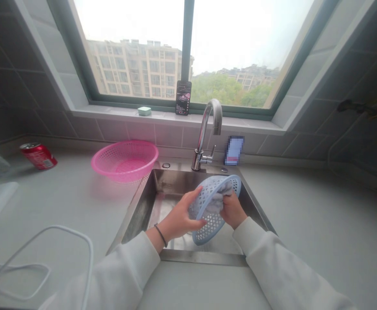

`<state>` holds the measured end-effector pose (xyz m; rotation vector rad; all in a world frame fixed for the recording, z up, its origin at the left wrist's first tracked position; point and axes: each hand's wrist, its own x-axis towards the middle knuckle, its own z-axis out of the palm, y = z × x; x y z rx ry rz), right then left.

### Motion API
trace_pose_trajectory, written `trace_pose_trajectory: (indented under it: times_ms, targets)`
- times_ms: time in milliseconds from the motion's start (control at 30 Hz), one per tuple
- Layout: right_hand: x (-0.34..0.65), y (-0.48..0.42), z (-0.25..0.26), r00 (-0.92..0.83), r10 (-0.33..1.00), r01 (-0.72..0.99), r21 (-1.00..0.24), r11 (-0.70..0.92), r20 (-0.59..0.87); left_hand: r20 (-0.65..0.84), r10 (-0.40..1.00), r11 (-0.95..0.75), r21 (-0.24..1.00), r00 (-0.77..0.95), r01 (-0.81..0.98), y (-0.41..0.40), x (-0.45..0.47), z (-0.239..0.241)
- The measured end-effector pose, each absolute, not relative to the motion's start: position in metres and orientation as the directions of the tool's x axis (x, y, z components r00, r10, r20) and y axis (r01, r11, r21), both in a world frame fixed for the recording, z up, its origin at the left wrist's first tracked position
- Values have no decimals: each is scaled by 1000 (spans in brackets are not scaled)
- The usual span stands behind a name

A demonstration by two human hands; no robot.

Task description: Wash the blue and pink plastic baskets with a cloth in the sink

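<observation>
Over the sink [204, 257], a light blue perforated basket [209, 230] is tilted on its side, its opening turned to the right. My left hand [183, 217] grips it from the left, thumb near the rim and fingers around the outer wall. Inside the basket, my right hand [233, 209] is closed on a bunched whitish cloth [216, 203] pressed against the inner wall. Part of the cloth and the right fingertips are hidden. The chrome faucet [204, 135] rises behind the basket, and no water shows from its spout.
A pink perforated basket [126, 161] stands left of the sink. Farther left are a red can [38, 156] lying on its side and a white cable [89, 254]. One phone [183, 98] leans on the window; another [234, 150] stands behind the sink. A green block [144, 111] rests on the sill.
</observation>
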<state>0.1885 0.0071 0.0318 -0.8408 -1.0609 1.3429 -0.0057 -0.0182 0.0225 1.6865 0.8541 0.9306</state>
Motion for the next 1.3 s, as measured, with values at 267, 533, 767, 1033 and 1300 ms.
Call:
trace_pose_trajectory:
  times_ms: [267,533,767,1033,1300]
  targets:
    - [181,-2,26,-298,940,-30,-985,169,170,157,886,-213,973,437,84,-16,-6,20]
    - [195,12,34,-34,989,-325,-937,128,147,175,868,-248,963,464,101,-17,-6,24]
    - [189,0,31,-266,949,-99,-984,149,170,168,870,-253,959,463,127,-18,-6,24]
    - [194,7,37,-57,987,-307,-943,128,152,199,861,-271,958,468,91,-16,-7,23]
    - [187,2,33,-192,964,-167,-974,152,183,205,882,-276,954,424,113,-21,-3,24]
